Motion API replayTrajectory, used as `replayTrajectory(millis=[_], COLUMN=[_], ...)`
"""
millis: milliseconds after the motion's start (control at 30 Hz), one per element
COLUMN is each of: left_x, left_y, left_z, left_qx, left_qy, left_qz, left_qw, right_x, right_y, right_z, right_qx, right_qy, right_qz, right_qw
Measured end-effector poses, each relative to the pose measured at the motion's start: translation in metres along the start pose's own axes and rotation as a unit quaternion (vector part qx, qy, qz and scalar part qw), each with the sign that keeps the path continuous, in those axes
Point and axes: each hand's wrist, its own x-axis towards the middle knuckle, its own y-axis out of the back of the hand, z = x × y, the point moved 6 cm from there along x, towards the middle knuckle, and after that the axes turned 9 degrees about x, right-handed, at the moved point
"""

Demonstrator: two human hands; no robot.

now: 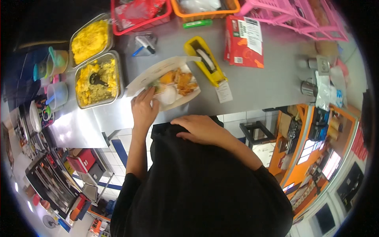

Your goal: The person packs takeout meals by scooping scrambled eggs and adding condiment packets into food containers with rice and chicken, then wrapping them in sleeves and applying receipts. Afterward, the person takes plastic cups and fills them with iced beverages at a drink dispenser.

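An open paper food box (pixel 180 104) lies on the steel table in front of me, its lid (pixel 151 70) folded back on the far left side. Inside are fried, breaded pieces (pixel 179 80), a rounded white mound (pixel 167 94) that looks like rice, and something pale green by my fingertips. My left hand (pixel 144 108) reaches over the box's left end, fingertips at its contents; whether it pinches anything is hidden. Nothing shows in my right hand (pixel 200 129), which is held against my black clothing at the table's near edge, thumb apart from the fingers.
Left of the box stand two containers of yellow food (pixel 90 41) (pixel 97 83), the nearer with a dark scoop (pixel 97 79). A yellow tape dispenser (pixel 217 77), a printed slip (pixel 224 92) and a red packet (pixel 244 44) lie right. Baskets (pixel 142 26) line the back.
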Motion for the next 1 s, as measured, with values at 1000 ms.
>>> replayTrajectory(millis=[1000], left_x=[-0.087], left_y=[-0.013], left_z=[-0.328], left_qx=[-0.702], left_qy=[0.456], left_qz=[0.173], left_qw=[0.519], right_x=[0.426], right_y=[-0.144], right_z=[-0.163], right_qx=[-0.431], right_qy=[0.182], right_qz=[0.165], right_qw=[0.868])
